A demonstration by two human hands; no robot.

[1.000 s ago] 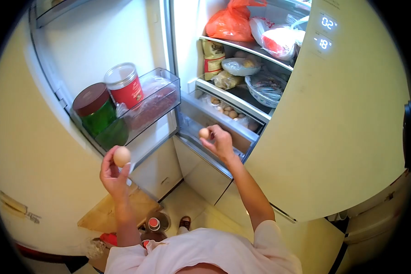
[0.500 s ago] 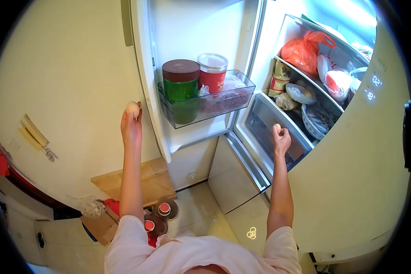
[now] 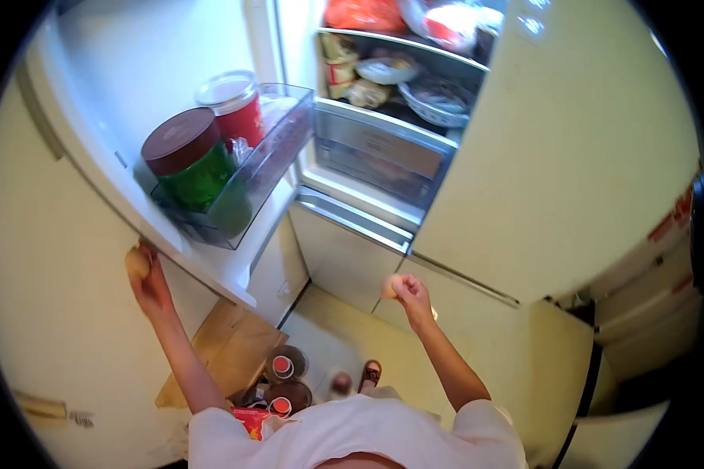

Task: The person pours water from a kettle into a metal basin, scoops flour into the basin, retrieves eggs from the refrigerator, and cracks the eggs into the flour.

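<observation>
My left hand holds a brown egg beside the outer edge of the open fridge door. A second egg is pinched in the fingers of my right hand, in front of the lower fridge panels. The clear drawer inside the fridge is pushed in, and its contents are blurred. On the door shelf stand a green jar with a brown lid and a red tub with a clear lid.
Above the drawer, shelves hold a covered bowl, bags and an orange-red bag. A wooden board and containers with red caps stand low on the left, near my feet.
The clear drawer has gone from pulled out to pushed in. My right hand has drawn back from it with its egg. My left hand, still holding an egg, is now beside the door; the view has shifted.
</observation>
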